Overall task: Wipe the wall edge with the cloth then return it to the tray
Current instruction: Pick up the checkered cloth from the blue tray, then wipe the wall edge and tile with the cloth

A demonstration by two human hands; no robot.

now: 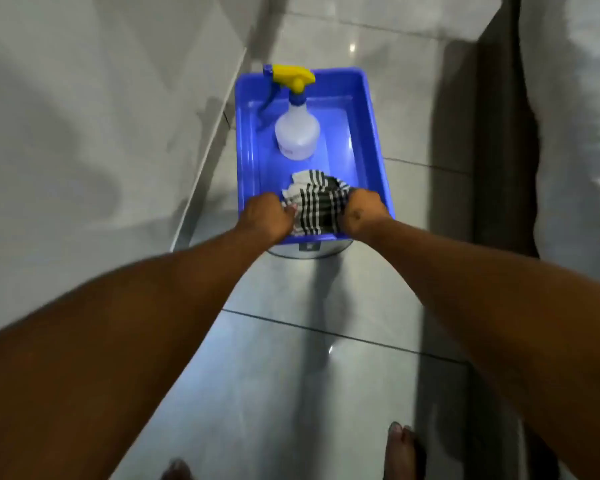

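A black-and-white checked cloth (314,202) lies bunched at the near end of a blue plastic tray (371,126). My left hand (269,216) grips the cloth's left side, fingers closed on the fabric. My right hand (362,211) holds its right side at the tray's near rim. The grey tiled wall (84,133) stands to the left, and its lower edge (205,161) runs along the floor beside the tray.
A translucent spray bottle (297,133) with a yellow and blue trigger head stands in the far half of the tray. The tray rests on a round metal object (309,251). A dark vertical surface (499,133) stands at the right. My bare toes (400,445) show on the glossy floor tiles.
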